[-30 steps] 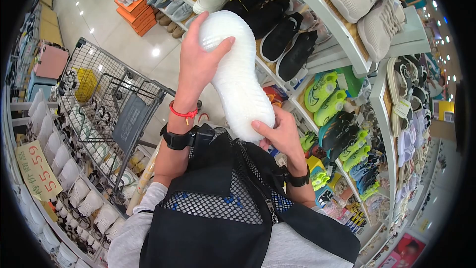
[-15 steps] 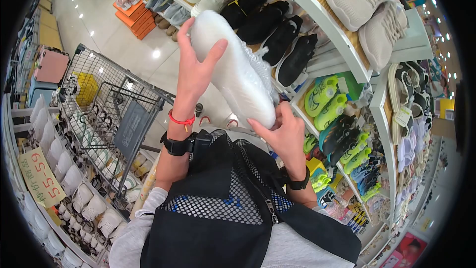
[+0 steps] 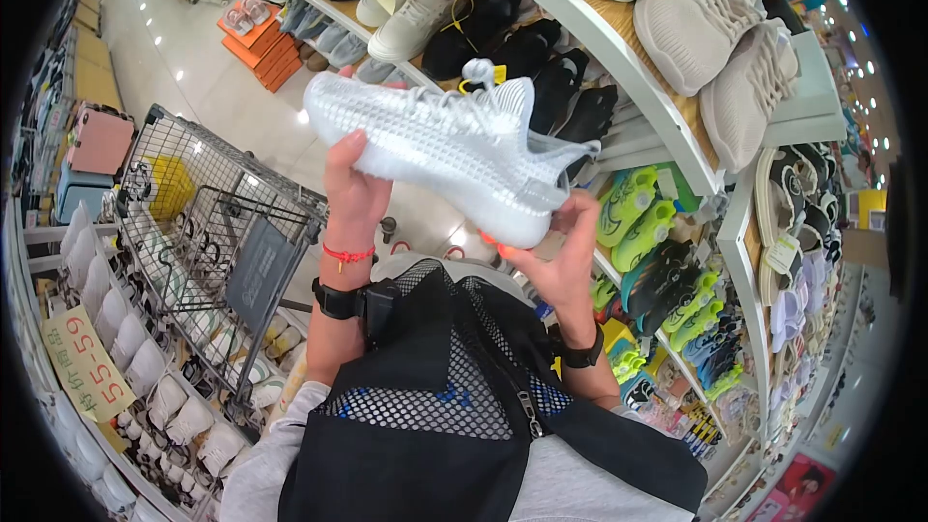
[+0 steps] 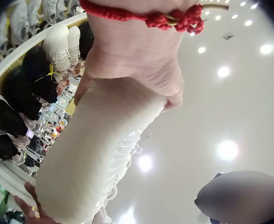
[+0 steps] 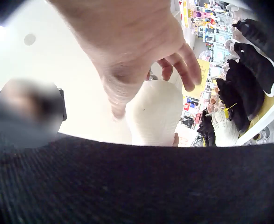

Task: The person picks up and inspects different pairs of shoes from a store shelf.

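A white lace-up sneaker point(image 3: 435, 150) is held up sideways in front of the chest, toe to the left, heel to the right. The left hand point(image 3: 358, 179) grips its toe end, thumb on the near side and fingers behind. At the heel, the right hand point(image 3: 565, 256) pinches the shoe with the thumb by the sole edge; some of its fingers are hidden. The left wrist view shows the pale sole point(image 4: 81, 154) with the left hand point(image 4: 134, 51) around the toe end. In the right wrist view the right hand point(image 5: 132, 51) is at the heel point(image 5: 155, 109).
Shelves with black shoes point(image 3: 556, 77), beige sneakers point(image 3: 701, 24) and bright green shoes point(image 3: 643, 222) stand ahead and to the right. A shopping cart point(image 3: 217, 222) is at the left, beside racks of white shoes point(image 3: 126, 338). Orange boxes point(image 3: 261, 48) sit on the floor beyond.
The sneaker has turned from sole facing the head camera to its side and laces showing, and lies more level. Both hands have kept hold; the left has moved down a little.
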The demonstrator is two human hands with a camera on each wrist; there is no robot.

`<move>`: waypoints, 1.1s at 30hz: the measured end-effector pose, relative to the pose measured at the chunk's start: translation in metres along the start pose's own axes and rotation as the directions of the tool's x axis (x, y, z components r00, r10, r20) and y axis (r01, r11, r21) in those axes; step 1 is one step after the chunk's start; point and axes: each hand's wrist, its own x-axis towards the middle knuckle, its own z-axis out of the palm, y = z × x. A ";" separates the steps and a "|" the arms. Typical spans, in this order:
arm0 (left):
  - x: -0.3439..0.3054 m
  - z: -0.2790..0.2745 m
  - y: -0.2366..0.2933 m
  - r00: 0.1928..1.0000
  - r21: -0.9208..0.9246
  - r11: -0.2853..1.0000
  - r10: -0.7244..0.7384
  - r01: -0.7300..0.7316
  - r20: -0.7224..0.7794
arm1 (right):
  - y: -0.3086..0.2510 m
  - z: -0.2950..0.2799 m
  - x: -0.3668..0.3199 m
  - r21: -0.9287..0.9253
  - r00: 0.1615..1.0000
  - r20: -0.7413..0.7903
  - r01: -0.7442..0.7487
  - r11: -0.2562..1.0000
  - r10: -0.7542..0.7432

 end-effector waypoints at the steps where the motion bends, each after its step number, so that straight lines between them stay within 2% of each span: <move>1: 0.001 -0.001 0.000 0.997 -0.064 0.997 0.043 -0.039 0.063 | 0.000 -0.001 0.001 0.158 0.999 0.044 -0.020 0.987 0.014; 2: 0.001 -0.001 0.000 0.989 -0.129 0.989 0.089 -0.073 0.122 | -0.004 0.001 0.004 0.157 0.999 0.041 -0.021 0.987 0.015; 3: 0.000 0.003 0.001 0.985 -0.194 0.977 0.113 -0.087 0.130 | -0.010 0.005 0.007 0.421 0.990 0.050 -0.143 0.896 0.134; 4: 0.001 0.005 0.001 0.984 -0.193 0.977 0.113 -0.086 0.135 | -0.013 0.008 0.011 0.650 0.966 0.090 -0.242 0.720 0.243; 5: 0.002 0.006 -0.001 0.980 -0.315 0.948 0.109 -0.052 0.166 | 0.008 0.005 0.012 0.478 0.973 0.211 -0.184 0.859 0.091; 6: 0.002 0.006 -0.002 0.975 -0.431 0.902 0.107 -0.013 0.194 | 0.001 0.006 0.015 0.478 0.973 0.210 -0.186 0.858 0.094; 8: 0.005 0.003 -0.009 0.970 -0.448 0.894 0.095 0.016 0.223 | -0.021 0.008 0.022 0.645 0.944 0.327 -0.200 0.737 -0.030; 9: 0.006 0.008 -0.014 0.984 -0.541 0.839 0.049 0.052 0.171 | -0.024 0.007 0.024 0.557 0.936 0.339 -0.122 0.821 -0.091; 10: 0.007 0.012 -0.018 0.992 -0.630 0.773 -0.002 0.080 0.124 | -0.030 0.007 0.027 0.558 0.937 0.339 -0.122 0.821 -0.090; 11: 0.008 0.011 -0.024 0.986 -0.715 0.691 0.011 0.113 0.166 | -0.038 0.006 0.031 0.474 0.939 0.327 -0.070 0.878 -0.102; 13: 0.009 0.010 -0.030 0.986 -0.744 0.657 0.005 0.123 0.167 | -0.046 0.004 0.037 0.341 0.936 0.324 0.019 0.940 -0.136; 16: 0.012 0.010 -0.033 0.987 -0.773 0.620 -0.007 0.131 0.162 | -0.047 0.007 0.040 0.296 0.947 0.270 0.094 0.951 -0.177; 18: 0.012 0.012 -0.033 0.988 -0.774 0.619 -0.015 0.131 0.155 | -0.047 0.008 0.040 0.287 0.950 0.251 0.111 0.951 -0.186; 20: 0.012 0.017 -0.031 0.979 -0.822 0.534 -0.054 0.197 0.199 | -0.048 0.008 0.040 0.275 0.954 0.230 0.128 0.953 -0.195; 21: 0.013 0.016 -0.033 0.979 -0.823 0.534 -0.055 0.195 0.196 | -0.050 0.007 0.040 0.267 0.957 0.221 0.124 0.956 -0.186; 23: 0.014 0.012 -0.037 0.959 -0.851 0.443 -0.163 0.281 0.231 | -0.054 0.005 0.042 0.259 0.962 0.211 0.117 0.959 -0.175; 24: 0.014 0.013 -0.040 0.959 -0.851 0.443 -0.164 0.281 0.231 | -0.055 0.004 0.044 0.265 0.964 0.226 0.076 0.961 -0.139; 26: 0.013 0.013 -0.045 0.966 -0.666 0.700 -0.194 0.257 0.169 | -0.055 0.004 0.045 0.271 0.966 0.239 0.033 0.962 -0.100; 29: 0.010 0.013 -0.048 0.954 -0.679 0.674 -0.255 0.291 0.156 | -0.055 0.001 0.046 0.246 0.957 0.278 0.018 0.969 -0.088; 31: 0.007 0.012 -0.048 0.942 -0.674 0.665 -0.296 0.323 0.158 | -0.058 0.000 0.045 0.196 0.959 0.250 0.088 0.977 -0.136; 33: 0.004 0.005 -0.051 0.902 -0.563 0.709 -0.385 0.425 0.197 | -0.056 -0.001 0.044 0.241 0.955 0.251 0.095 0.966 -0.157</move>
